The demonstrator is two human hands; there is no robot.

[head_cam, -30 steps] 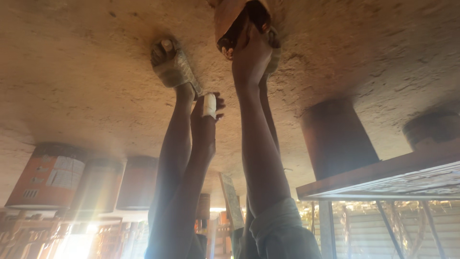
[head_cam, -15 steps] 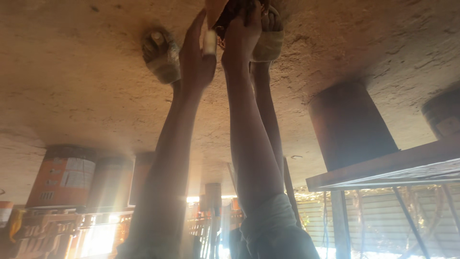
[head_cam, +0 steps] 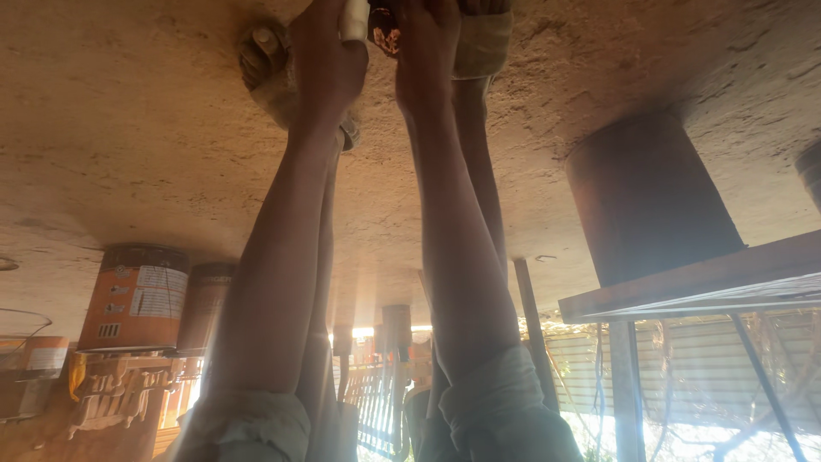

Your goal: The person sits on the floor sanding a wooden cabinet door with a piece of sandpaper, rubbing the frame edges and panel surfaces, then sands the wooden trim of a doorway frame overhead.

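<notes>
The view is upside down, with the earth floor [head_cam: 154, 128] at the top. Both my bare arms reach away to the ground between my sandalled feet [head_cam: 267, 70]. My left hand [head_cam: 329, 64] is closed around a small white cylinder [head_cam: 353, 17]. Right beside it, my right hand [head_cam: 425, 56] grips a dark, reddish mottled object [head_cam: 385, 32] at the frame's top edge; most of that object is cut off. The two hands nearly touch. My other sandalled foot [head_cam: 484, 43] is just right of the right hand.
An orange labelled bucket [head_cam: 137, 295] and a dark drum [head_cam: 205, 299] stand on the ground at left. A large dark cylinder [head_cam: 650, 197] stands at right beside a wooden bench top [head_cam: 701, 278] on metal legs. A slatted fence [head_cam: 684, 368] shows behind.
My left hand carried the white cylinder from beside my leg over to the right hand near the feet. Both hands now sit at the frame's top edge, closer to the camera.
</notes>
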